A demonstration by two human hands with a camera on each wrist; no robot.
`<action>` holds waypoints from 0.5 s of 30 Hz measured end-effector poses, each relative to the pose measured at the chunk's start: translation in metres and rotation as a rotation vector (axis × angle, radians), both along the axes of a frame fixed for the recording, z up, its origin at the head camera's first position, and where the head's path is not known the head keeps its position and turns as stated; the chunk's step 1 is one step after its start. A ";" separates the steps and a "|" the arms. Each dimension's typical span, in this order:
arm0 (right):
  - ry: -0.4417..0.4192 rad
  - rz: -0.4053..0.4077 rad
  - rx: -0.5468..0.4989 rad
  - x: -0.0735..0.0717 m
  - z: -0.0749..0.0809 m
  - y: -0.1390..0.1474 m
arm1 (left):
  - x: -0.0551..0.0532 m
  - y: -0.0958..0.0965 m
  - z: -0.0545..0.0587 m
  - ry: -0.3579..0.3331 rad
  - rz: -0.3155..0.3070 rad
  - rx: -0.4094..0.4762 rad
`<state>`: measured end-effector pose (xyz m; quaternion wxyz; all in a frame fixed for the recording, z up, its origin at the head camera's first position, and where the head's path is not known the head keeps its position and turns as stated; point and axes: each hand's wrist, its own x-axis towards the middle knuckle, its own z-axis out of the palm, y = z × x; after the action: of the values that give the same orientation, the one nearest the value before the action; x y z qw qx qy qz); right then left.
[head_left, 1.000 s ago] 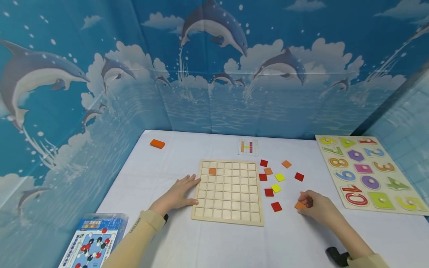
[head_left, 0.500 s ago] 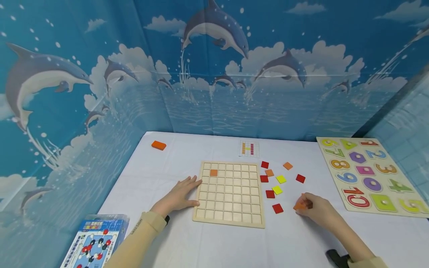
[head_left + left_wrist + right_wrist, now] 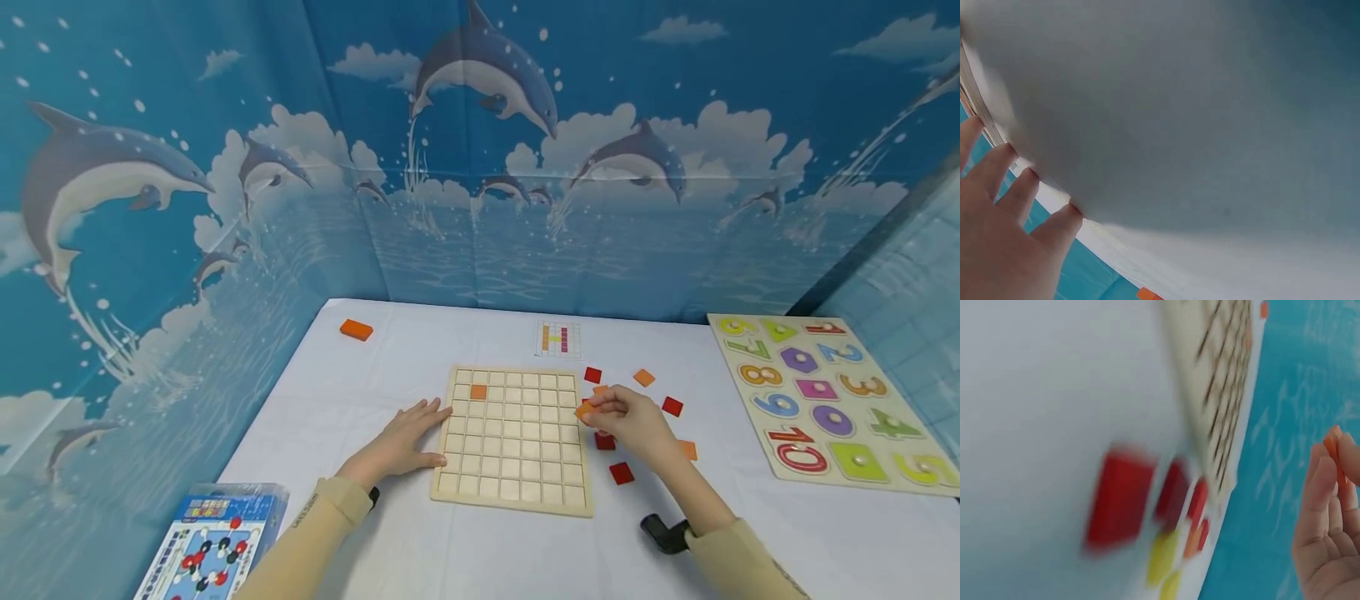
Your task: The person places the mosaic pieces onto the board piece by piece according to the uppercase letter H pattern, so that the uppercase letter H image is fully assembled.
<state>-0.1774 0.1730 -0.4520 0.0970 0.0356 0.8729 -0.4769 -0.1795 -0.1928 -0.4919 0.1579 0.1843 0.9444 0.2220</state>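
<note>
A wooden grid board [image 3: 512, 442] lies mid-table, with one orange square tile [image 3: 477, 392] in a cell near its upper left. My left hand [image 3: 397, 442] has its fingers spread and touches the board's left edge; the left wrist view shows those fingers [image 3: 1019, 194] too. Over the board's right edge, my right hand [image 3: 630, 421] pinches an orange tile [image 3: 584, 410] between thumb and fingers, seen also in the right wrist view as an orange tile [image 3: 1334, 450]. Beneath that hand lie red tiles [image 3: 605, 441]; the yellow ones are hidden from the head view.
Loose tiles include a red tile [image 3: 621, 473], an orange tile [image 3: 643, 377] and another orange tile [image 3: 687, 450]. A pattern card [image 3: 558, 339] lies behind the board. Right stands a number puzzle [image 3: 832, 404]; left are an orange block [image 3: 356, 330] and a boxed set [image 3: 213, 542].
My right hand has lifted an orange tile from the table at right and carried it left to the board's edge. Another orange tile there is now uncovered. My left hand stays put.
</note>
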 end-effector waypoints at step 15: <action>-0.007 0.108 -0.198 -0.047 -0.025 -0.107 | -0.001 -0.001 -0.002 0.009 -0.020 0.005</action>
<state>-0.2241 0.0660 -0.4768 0.1287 -0.0197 0.8218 -0.5547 -0.1801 -0.1936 -0.4943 0.1554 0.1949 0.9427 0.2219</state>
